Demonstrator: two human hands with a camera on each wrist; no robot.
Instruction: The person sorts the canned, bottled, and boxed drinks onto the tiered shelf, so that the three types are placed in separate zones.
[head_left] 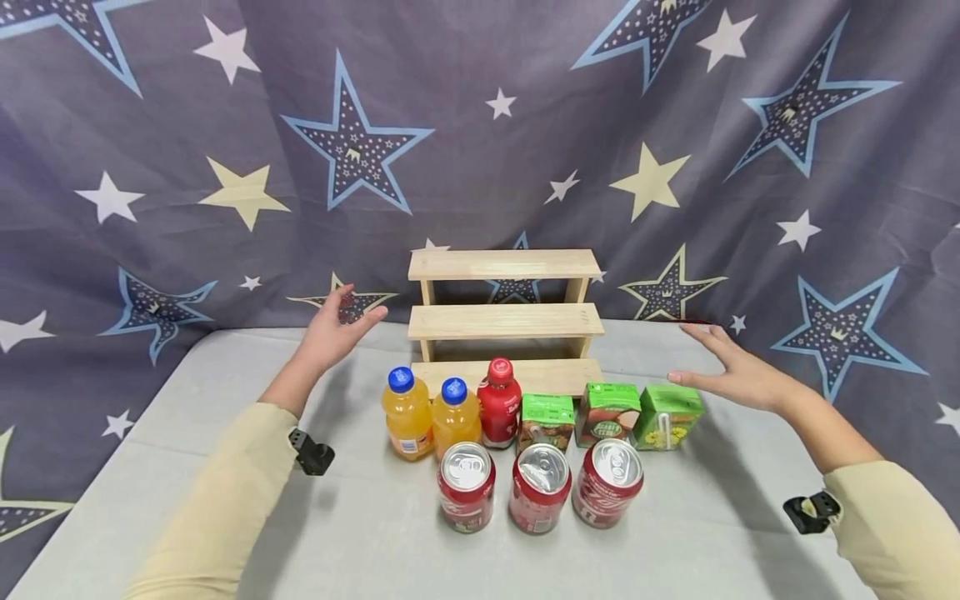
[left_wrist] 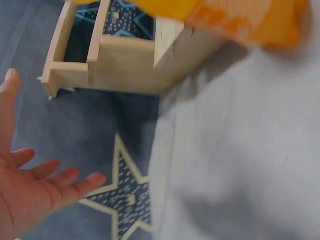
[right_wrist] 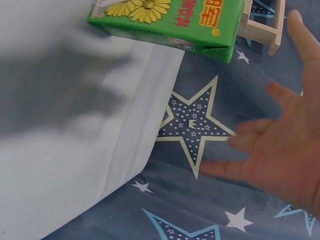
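Observation:
My left hand (head_left: 333, 333) hovers with fingers spread, left of a three-tier wooden shelf (head_left: 504, 322) and holding nothing. Over on the right, my other hand (head_left: 738, 371) is also empty, its fingers extended, close to a green drink carton with yellow flowers (head_left: 667, 418). Beside that carton stand a coconut-pictured green carton (head_left: 609, 414) and another green carton (head_left: 547, 417). Two orange-drink bottles with blue caps (head_left: 407, 414) and a red bottle (head_left: 499, 410) stand left of the cartons. Three red soda cans (head_left: 540, 493) form a row in front.
A pale cloth covers the table (head_left: 375, 533). Behind it hangs a dark star-patterned curtain (head_left: 465, 183). The drinks stand in front of the shelf's lowest tier, partly blocking it from view.

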